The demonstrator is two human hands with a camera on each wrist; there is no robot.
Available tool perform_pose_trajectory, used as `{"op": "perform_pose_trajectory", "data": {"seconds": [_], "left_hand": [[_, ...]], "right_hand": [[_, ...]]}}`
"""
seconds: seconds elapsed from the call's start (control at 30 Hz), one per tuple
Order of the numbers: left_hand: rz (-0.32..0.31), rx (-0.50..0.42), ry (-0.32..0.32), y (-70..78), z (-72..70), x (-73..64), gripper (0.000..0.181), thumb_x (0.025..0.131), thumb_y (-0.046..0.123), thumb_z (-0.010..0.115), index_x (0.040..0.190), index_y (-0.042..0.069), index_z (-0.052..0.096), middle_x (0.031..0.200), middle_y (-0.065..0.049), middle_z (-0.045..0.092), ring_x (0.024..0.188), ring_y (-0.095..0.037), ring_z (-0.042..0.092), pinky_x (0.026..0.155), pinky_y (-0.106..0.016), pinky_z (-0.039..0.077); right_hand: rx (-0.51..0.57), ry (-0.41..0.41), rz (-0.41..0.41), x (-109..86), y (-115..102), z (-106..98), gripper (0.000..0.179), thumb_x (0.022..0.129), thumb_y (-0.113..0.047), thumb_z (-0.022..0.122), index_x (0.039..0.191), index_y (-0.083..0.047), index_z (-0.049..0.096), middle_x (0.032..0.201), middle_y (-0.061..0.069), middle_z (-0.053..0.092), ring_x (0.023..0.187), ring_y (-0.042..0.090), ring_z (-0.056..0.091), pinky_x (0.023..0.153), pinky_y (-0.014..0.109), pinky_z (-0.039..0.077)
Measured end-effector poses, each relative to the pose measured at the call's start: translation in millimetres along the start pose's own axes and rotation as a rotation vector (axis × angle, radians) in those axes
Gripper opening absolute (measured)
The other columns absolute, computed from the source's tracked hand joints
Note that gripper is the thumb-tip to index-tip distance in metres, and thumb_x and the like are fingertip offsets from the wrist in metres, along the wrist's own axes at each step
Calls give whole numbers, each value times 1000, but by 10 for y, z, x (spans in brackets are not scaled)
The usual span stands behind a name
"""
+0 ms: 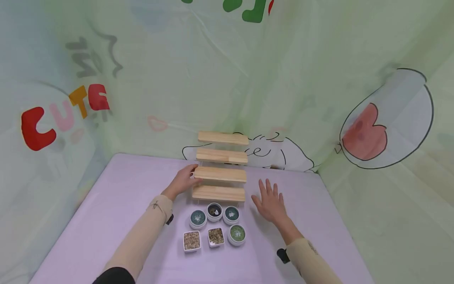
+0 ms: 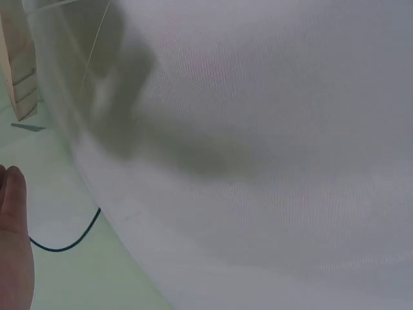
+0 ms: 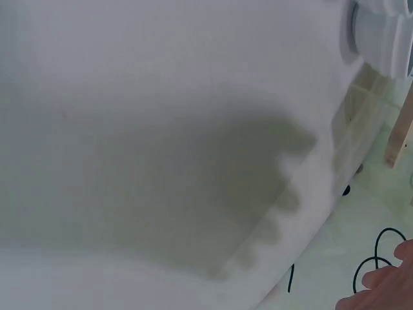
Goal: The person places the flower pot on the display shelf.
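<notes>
A four-tier wooden display stand (image 1: 220, 173) with pale boards on clear supports stands toward the back of the table. At its left end my left hand (image 1: 182, 181) grips the edge of a lower-middle board, thumb in front and fingers behind. In the left wrist view only the side of the left hand (image 2: 14, 239) shows, so its hold is hidden there. My right hand (image 1: 271, 203) hovers right of the stand, its fingers spread and holding nothing. The right wrist view shows part of the right hand (image 3: 384, 284) and its shadow on the cloth.
In front of the stand sit round white pots with dark tops (image 1: 198, 217), a pot with a green top (image 1: 237, 233), and two square dishes of brown grains (image 1: 192, 240) (image 1: 216, 236). A lilac cloth (image 1: 142, 181) covers the table. Printed curtains (image 1: 170, 90) hang around it.
</notes>
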State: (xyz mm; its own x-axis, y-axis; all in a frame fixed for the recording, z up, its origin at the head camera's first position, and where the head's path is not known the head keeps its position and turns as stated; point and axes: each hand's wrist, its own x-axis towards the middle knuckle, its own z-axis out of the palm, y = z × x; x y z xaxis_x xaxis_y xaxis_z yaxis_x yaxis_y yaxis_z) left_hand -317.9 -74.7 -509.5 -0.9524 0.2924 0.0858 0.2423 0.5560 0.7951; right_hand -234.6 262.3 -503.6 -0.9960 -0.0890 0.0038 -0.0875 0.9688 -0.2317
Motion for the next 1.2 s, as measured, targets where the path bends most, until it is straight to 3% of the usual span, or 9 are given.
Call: {"op": "perform_pose_trajectory", "data": {"seconds": [0.23, 0.37, 0.53, 0.67, 0.8, 0.97, 1.2], "left_hand": [[-52, -81, -2, -17, -34, 11, 73, 86, 21, 77, 144, -6, 40, 142, -25, 47, 130, -37, 48, 110, -41, 43], [-50, -112, 21, -56, -32, 7, 72, 86, 19, 77, 143, -6, 42, 141, -25, 48, 129, -37, 49, 110, -41, 44], [-37, -117, 18, -94, 17, 31, 72, 86, 21, 77, 143, -6, 42, 141, -25, 48, 129, -36, 50, 109, -40, 44], [-51, -113, 27, -89, 19, 32, 74, 85, 24, 78, 144, -5, 42, 142, -24, 48, 130, -34, 49, 110, -39, 44], [-52, -103, 31, -72, 10, 30, 74, 85, 22, 78, 144, -5, 42, 142, -24, 48, 130, -33, 50, 110, -37, 44], [-53, -101, 39, -73, 17, 30, 73, 85, 20, 78, 143, -6, 42, 141, -24, 49, 129, -33, 51, 109, -36, 44], [-57, -103, 34, -64, 5, 33, 74, 85, 21, 78, 144, -4, 42, 142, -23, 49, 129, -33, 50, 109, -36, 44]], "right_hand": [[189, -20, -112, -180, -59, 105, 71, 100, -29, 56, 152, 5, 22, 156, 33, 14, 140, 56, 13, 113, 68, 21], [325, -23, -133, -291, -153, 143, 70, 99, -26, 59, 153, 2, 24, 157, 29, 17, 142, 50, 20, 114, 66, 24], [389, 14, -147, -469, -213, 219, 74, 95, -30, 65, 153, -3, 28, 156, 23, 27, 141, 41, 30, 114, 60, 31], [475, 33, -186, -597, -238, 313, 74, 89, -29, 73, 148, -4, 36, 148, 20, 37, 133, 37, 42, 106, 53, 45], [579, -14, -207, -696, -218, 395, 73, 85, -27, 78, 144, -5, 41, 142, 15, 40, 127, 34, 47, 100, 49, 51], [638, -48, -336, -785, -130, 513, 72, 82, -22, 81, 141, -4, 44, 140, 11, 42, 123, 34, 51, 98, 46, 53], [638, 7, -516, -833, -100, 610, 62, 83, -24, 80, 133, -3, 50, 132, 8, 51, 116, 30, 58, 91, 37, 58]]}}
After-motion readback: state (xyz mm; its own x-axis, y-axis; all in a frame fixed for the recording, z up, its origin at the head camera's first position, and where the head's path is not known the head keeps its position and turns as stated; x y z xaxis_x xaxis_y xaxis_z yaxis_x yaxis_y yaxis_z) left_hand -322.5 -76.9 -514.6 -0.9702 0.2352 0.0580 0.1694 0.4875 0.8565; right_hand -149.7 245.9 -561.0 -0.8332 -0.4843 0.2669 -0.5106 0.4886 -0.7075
